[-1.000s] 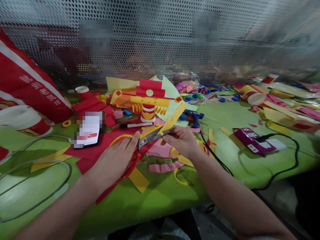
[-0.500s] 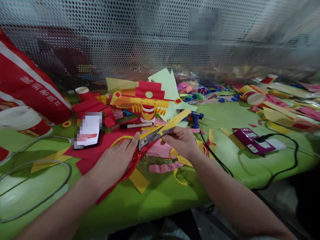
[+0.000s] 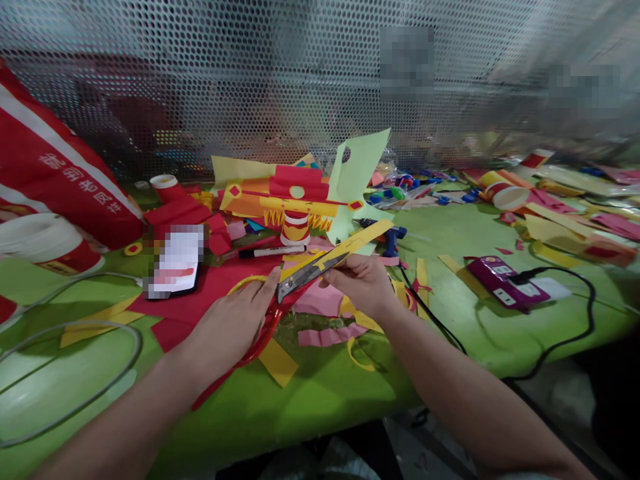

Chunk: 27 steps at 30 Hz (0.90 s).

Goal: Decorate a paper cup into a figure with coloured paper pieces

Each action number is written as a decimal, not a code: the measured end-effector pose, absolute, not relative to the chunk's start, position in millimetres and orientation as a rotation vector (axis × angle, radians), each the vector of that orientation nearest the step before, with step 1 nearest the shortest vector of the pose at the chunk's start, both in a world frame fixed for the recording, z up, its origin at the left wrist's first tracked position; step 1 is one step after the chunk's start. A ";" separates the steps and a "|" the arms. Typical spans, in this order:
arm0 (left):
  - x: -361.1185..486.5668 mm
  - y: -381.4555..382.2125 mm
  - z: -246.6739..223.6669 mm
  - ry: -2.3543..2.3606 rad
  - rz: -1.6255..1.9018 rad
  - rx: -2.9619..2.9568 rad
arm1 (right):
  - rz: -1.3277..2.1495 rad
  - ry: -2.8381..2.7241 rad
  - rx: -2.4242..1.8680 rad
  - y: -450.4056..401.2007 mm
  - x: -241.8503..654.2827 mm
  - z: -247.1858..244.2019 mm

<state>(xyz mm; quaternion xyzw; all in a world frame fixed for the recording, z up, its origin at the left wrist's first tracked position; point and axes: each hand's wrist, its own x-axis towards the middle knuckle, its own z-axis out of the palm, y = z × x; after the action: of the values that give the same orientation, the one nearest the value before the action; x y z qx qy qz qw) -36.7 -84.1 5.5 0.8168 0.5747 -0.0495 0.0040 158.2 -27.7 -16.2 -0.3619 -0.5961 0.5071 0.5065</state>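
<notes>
My left hand is closed round the handles of a pair of scissors, one loop red and the other yellow. The grey blades point right and lie along a yellow paper strip. My right hand pinches that strip near the blade tips; its far end sticks out to the upper right. Just behind the hands stands a paper-cup figure with a wide red and yellow hat. A black and white marker lies in front of it. Red paper and pink scraps lie under and around the scissors.
A phone rests left of my hands on the green table. A blue glue gun stands behind my right hand. Its black cord runs toward a purple power strip. A pale green sheet stands upright at the back.
The pale green sheet behind the figure has swung to the right and stands taller. The yellow strip's far end has shifted slightly right. Both hands are nearly where they were.
</notes>
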 end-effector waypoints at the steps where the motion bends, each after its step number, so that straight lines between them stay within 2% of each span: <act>1: -36.6 -84.4 6.0 1.792 -0.141 2.544 | 1.218 -1.436 -0.867 -27.2 158.4 -16.6; 27: -36.4 -84.7 12.0 1.664 -0.017 2.390 | 1.247 -1.485 -0.893 -25.0 161.1 -18.2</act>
<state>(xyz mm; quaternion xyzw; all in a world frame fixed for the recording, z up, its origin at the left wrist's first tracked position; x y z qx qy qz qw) -36.4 -84.7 12.0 0.8152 0.5677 -0.0057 0.1145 161.1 -25.0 -18.2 -0.3665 -0.6094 0.5116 0.4822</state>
